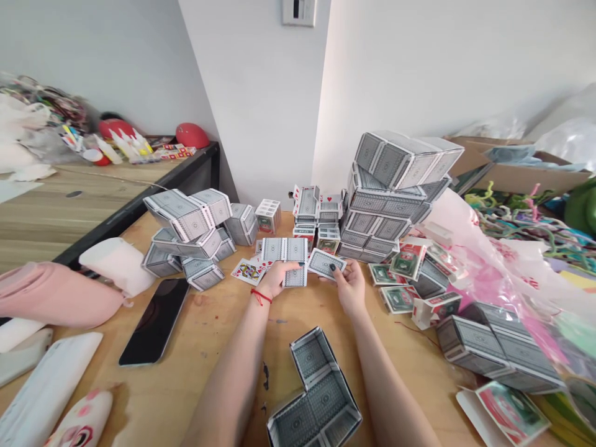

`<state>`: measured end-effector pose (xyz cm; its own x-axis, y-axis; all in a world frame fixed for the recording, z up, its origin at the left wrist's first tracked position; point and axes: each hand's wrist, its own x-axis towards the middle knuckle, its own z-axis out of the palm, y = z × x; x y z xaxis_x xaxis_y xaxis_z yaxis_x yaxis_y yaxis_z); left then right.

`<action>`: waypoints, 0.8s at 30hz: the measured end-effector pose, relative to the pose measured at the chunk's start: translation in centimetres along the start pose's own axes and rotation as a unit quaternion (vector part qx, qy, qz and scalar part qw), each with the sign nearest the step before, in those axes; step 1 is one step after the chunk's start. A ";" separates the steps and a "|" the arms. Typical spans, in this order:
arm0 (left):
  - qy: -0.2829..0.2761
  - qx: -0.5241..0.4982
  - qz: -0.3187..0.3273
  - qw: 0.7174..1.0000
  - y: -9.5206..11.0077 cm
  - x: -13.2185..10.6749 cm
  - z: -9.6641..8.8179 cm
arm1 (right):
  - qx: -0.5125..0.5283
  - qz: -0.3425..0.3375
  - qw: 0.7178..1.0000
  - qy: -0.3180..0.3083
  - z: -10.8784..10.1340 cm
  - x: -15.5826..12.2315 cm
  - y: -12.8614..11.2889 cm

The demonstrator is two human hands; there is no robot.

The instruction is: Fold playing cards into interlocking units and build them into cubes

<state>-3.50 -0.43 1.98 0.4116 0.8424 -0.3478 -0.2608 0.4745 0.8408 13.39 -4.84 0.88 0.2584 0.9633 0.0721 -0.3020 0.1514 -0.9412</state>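
My left hand, with a red string bracelet at the wrist, is closed on a folded playing-card piece whose grey patterned backs face up. Between the thumb and fingers of my right hand is a playing card, also back up, close beside that piece. Face-up cards lie on the table just left of my left hand. Nearer to me, between my forearms, stands an angular block built of cards. Behind my hands are small stacks of cards.
A tall stack of card blocks rises at the right, a lower pile at the left. Card boxes lie scattered right of my hand, near pink plastic wrap. A black phone lies at the left.
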 end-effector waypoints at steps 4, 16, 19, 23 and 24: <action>0.008 0.002 -0.004 1.000 -0.3 0.4 -0.3 | 0.011 0.000 1.000 0.020 0.0 0.1 0.0; 0.008 0.001 0.007 1.000 -0.7 0.7 -0.7 | -0.039 0.002 0.999 0.014 -0.1 0.2 0.2; 0.011 0.006 0.006 1.000 -0.4 0.5 -0.4 | -0.046 -0.003 0.999 0.010 -0.1 0.2 0.2; 0.040 0.033 0.041 0.998 0.2 0.0 0.4 | -0.051 0.002 0.999 -0.005 -0.1 -0.1 0.2; 0.049 0.042 0.059 0.996 0.4 -0.2 0.6 | -0.051 0.009 0.999 -0.016 0.0 -0.1 0.2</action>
<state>-3.16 -0.52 2.66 0.2940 0.9137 -0.2805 -0.2260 0.3516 0.9084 13.30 -4.96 0.63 0.2234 0.9727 0.0633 -0.2114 0.1117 -0.9710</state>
